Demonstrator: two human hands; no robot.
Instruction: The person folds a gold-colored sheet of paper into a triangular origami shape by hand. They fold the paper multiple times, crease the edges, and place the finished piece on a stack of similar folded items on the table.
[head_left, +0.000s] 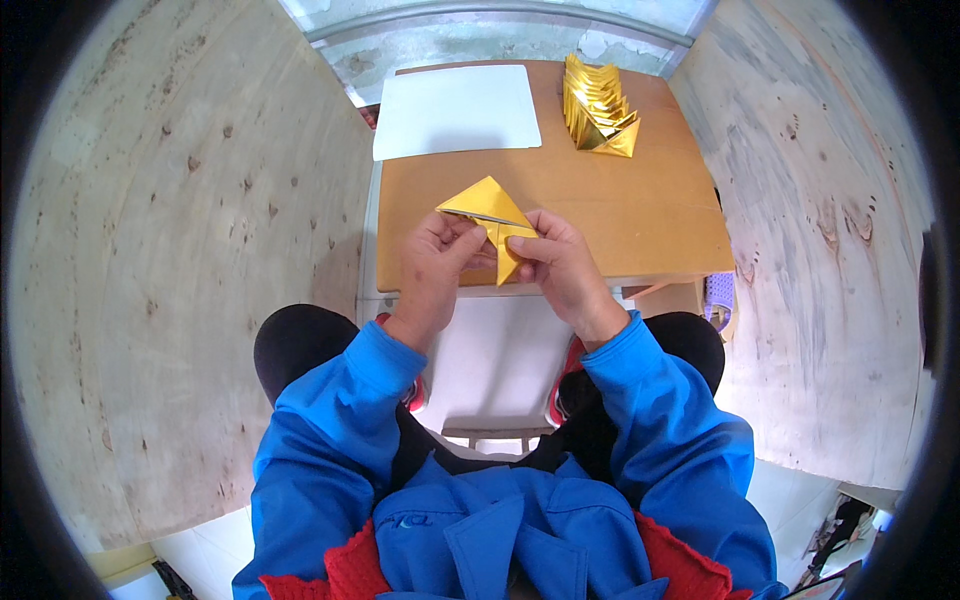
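Between both hands is a folded sheet of gold foil paper, raised above the near part of the brown table. Its upper part forms a triangle with the point facing away from me. Below that, narrower folded flaps run down to a tip. My left hand pinches the paper's left side, the thumb on the near flap. My right hand grips the right side, its thumb pressed on the lower right flap. Some fingers of both hands are hidden behind the paper.
A row of nested gold folded-paper pieces stands at the table's back right. White sheets lie at the back left. The brown tabletop sits between a left wooden panel and a right wooden panel. A purple basket is beside the table.
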